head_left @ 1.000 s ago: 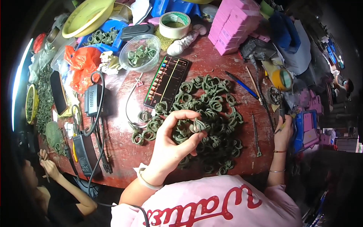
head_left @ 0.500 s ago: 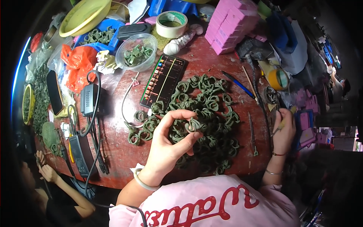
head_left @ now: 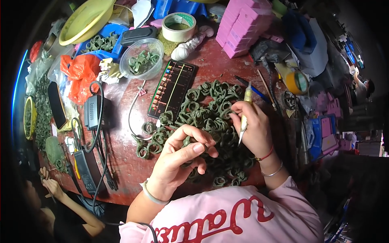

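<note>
A heap of several dark green rings [head_left: 206, 117] covers the middle of a worn red table [head_left: 121, 162]. My left hand [head_left: 182, 160] rests on the near side of the heap, its fingers pinched around one green ring [head_left: 189, 141]. My right hand [head_left: 251, 127] hovers over the heap's right part and grips a thin pen-like tool [head_left: 244, 117] with a yellowish handle and a metal tip pointing down.
A phone [head_left: 172, 90] with a lit screen lies left of the heap. A clear bowl [head_left: 142, 60] and a blue tray [head_left: 101, 42] hold more rings. Pink boxes [head_left: 243, 30], tape rolls [head_left: 178, 26], power adapters [head_left: 92, 111] and cables crowd the edges. Another person's hands [head_left: 48, 182] are at lower left.
My right hand has moved from the table's right edge in over the heap, carrying the tool. My left hand has stayed on the heap with a ring in its fingers.
</note>
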The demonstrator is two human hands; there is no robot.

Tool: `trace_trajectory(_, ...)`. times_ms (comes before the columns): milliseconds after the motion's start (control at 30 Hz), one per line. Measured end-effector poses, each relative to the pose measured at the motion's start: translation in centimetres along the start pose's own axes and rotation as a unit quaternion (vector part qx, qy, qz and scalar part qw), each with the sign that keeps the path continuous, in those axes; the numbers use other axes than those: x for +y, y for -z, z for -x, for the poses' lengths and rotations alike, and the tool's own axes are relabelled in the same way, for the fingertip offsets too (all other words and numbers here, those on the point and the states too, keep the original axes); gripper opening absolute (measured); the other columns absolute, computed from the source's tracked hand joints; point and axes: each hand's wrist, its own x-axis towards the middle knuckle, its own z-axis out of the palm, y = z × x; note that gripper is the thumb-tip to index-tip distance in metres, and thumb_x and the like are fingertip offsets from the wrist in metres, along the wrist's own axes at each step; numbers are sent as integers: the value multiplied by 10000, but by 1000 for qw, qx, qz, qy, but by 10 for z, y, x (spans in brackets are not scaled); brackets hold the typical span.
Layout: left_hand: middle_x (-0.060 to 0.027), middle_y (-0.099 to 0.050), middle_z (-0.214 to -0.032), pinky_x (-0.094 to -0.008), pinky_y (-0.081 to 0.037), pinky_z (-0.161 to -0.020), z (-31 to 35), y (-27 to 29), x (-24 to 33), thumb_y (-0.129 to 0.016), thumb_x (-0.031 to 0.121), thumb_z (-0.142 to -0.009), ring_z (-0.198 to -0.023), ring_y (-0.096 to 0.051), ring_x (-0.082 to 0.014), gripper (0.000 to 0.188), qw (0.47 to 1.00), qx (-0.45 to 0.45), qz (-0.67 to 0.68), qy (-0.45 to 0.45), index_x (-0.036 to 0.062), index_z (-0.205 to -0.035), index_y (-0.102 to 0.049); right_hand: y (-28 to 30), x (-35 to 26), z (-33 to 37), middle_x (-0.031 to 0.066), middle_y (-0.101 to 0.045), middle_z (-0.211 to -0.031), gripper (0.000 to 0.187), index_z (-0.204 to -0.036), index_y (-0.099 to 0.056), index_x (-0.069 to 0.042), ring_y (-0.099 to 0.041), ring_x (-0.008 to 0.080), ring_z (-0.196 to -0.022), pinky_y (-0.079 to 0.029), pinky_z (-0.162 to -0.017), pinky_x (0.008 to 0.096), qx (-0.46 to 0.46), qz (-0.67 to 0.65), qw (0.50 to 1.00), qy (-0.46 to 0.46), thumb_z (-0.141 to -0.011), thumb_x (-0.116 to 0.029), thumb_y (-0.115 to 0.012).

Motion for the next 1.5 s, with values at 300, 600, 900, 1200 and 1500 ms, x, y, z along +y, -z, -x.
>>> trace_trajectory(300,-78,-631,-981,-251,-549,-541,0,-10,0,-687,69,-866,-883,-663,-188,205,988,76,-134,21,26,-1043,-591,21,-52,4,118,-661,-944,316,-1014,-610,-42,-664,280,-824,-529,-722,358,60,-150,976,149,-741,85,-707)
trace_trajectory(600,-48,-615,-1001,-203,-542,-550,-1,-19,-1,-743,0,-799,-782,-600,-79,338,959,69,-275,-23,-9,-1108,-608,15,-45,10,114,-664,-1026,459,-1091,-622,-62,-651,294,-881,-525,-757,389,15,-173,963,206,-671,109,-693)
trace_trajectory(900,-35,-591,-1007,-195,-542,-557,-3,-17,-1,-728,-34,-782,-774,-595,-68,362,947,138,-280,-79,22,-1124,-625,38,-26,16,136,-680,-942,782,-1282,-528,51,-634,203,-758,-501,-664,291,-96,-298,935,167,-946,-633,-352)
trace_trajectory(1200,-127,-639,-1112,-200,-541,-553,-3,-15,-2,-692,-36,-804,-840,-639,-112,360,941,120,-304,-81,13,-1144,-583,35,-50,15,78,-660,-948,343,-1064,-661,-4,-608,172,-688,-508,-562,279,-11,-252,951,181,-772,-130,-789)
trace_trajectory(1500,-18,-576,-897,-184,-523,-561,-3,-18,-5,-719,-30,-800,-697,-593,-61,362,921,130,-352,-106,24,-1145,-625,30,-53,18,108,-653,-883,252,-1039,-652,18,-620,192,-679,-504,-585,287,-21,-217,961,172,-845,-122,-731)
